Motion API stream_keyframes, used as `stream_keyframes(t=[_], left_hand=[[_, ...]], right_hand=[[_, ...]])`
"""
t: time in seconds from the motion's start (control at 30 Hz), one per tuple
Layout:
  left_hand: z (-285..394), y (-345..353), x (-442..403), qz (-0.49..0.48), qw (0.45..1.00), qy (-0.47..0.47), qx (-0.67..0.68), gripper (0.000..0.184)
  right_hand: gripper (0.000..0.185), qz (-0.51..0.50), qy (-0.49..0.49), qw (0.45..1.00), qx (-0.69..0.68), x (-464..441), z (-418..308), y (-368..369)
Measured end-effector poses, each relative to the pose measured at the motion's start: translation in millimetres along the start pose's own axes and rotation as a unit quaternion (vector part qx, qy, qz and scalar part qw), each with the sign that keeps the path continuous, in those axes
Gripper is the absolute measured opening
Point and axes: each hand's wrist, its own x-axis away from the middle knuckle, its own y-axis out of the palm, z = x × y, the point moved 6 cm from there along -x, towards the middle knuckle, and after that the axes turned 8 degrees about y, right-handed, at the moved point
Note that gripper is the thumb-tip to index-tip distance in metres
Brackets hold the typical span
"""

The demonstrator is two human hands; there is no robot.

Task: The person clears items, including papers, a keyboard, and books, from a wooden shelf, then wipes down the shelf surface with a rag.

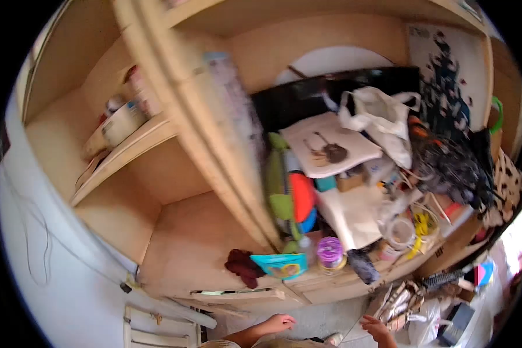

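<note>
My left hand (pixel 276 323) is low in front of the cabinet, its fingers stretched loosely forward with nothing in them. To its right my right hand (pixel 377 329) is raised, fingers slightly bent and apart, also holding nothing. Neither touches the cabinet. On the shelf edge above my left hand lie a dark red cloth (pixel 243 268) and a teal packet (pixel 283 265). A jar with a purple lid (pixel 330 250) stands to their right, beside a crumpled dark grey bag (pixel 363 267).
The wooden cabinet's upright post (pixel 206 130) divides the shelves. Right of it are a white cloth bag (pixel 380 113), a guitar-print cloth (pixel 329 148), a clear tub (pixel 400 232) and black plastic (pixel 455 168). A white bag (pixel 424 325) sits on the floor; a white chair (pixel 156 325) stands left.
</note>
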Motion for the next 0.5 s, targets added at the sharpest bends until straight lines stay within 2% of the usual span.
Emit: stream_keyframes(t=[0.07, 0.1, 0.13, 0.2, 0.23, 0.27, 0.3, 0.33, 0.37, 0.4, 0.43, 0.47, 0.5], left_hand=[[4.7, -17.3, 16.6, 0.015, 1.0, -0.004, 0.001, 0.026], [4.1, -25.5, 26.4, 0.014, 1.0, -0.017, -0.006, 0.024], [4.4, -34.0, 37.6, 0.024, 1.0, -0.01, -0.002, 0.024], [-3.4, -56.2, 62.3, 0.07, 0.997, -0.033, 0.022, 0.021], [-11.6, -67.9, 73.9, 0.078, 0.996, -0.026, 0.025, 0.021], [-14.3, -81.6, 85.8, 0.114, 0.992, 0.052, 0.011, 0.02], [-11.9, -97.2, 100.5, 0.147, 0.981, 0.129, -0.004, 0.02], [-17.5, -109.5, 115.3, 0.151, 0.979, 0.134, -0.004, 0.02], [-20.6, -123.8, 132.8, 0.172, 0.977, 0.126, -0.023, 0.02], [-25.3, -140.3, 148.0, 0.193, 0.973, 0.118, -0.042, 0.022], [-32.6, -153.6, 160.4, 0.197, 0.972, 0.123, -0.042, 0.022], [-39.7, -168.3, 175.3, 0.225, 0.963, 0.134, -0.069, 0.022], [-45.8, -181.2, 189.2, 0.253, 0.952, 0.144, -0.095, 0.022]], right_hand=[[0.063, -0.051, -0.042, 0.998, 0.016, -3.0, -11.5, 33.0], [0.038, -0.069, -0.061, 0.995, -0.039, 1.1, -24.7, 60.4], [0.038, -0.072, -0.064, 0.995, -0.027, 5.7, -36.4, 82.0], [0.038, -0.143, -0.094, 0.967, 0.19, 20.5, -59.8, 143.4], [0.024, -0.074, -0.084, 0.972, 0.205, 22.7, -66.6, 174.6], [0.024, -0.075, -0.089, 0.97, 0.212, 21.3, -72.6, 202.1], [0.022, -0.075, -0.041, 0.959, 0.269, 18.7, -70.2, 228.0], [0.021, -0.073, 0.008, 0.944, 0.323, 17.2, -69.4, 255.9], [0.03, -0.081, -0.075, 0.941, 0.321, 49.7, -102.0, 310.4], [0.019, -0.082, -0.067, 0.929, 0.356, 37.0, -104.7, 329.5], [0.015, -0.178, -0.12, 0.933, 0.288, 36.0, -115.5, 357.7], [0.027, -0.272, -0.17, 0.922, 0.217, 42.8, -131.1, 387.2], [0.026, -0.248, -0.224, 0.9, 0.279, 66.0, -156.5, 423.6]])
